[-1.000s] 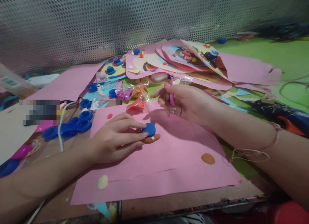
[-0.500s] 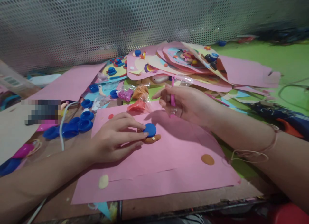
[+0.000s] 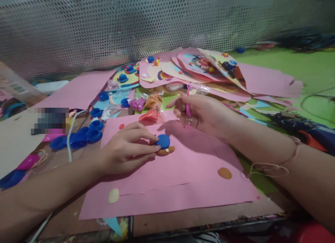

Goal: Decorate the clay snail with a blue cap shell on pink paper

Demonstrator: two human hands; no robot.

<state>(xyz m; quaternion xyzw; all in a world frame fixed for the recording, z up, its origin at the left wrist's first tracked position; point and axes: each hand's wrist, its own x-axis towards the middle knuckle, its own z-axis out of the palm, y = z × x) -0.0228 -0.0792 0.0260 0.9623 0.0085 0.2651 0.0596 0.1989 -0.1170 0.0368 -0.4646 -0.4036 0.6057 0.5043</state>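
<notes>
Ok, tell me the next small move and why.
Probably lower the pink stick toward the blue disc: the right hand holds it raised off the pink paper, while the left hand has fingers on the disc's edge, seemingly steadying it.

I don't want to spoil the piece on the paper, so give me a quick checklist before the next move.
1. Left hand touching the blue disc: ok, at its left edge.
2. Pink tool in the right hand: ok, held between the fingers.
3. Blue disc stuck to the brown piece: cannot tell.
4. Pink paper unmarked: not ok, a crease or cut line crosses its near part.
5. Orange-brown spot clear of both hands: ok.
</notes>
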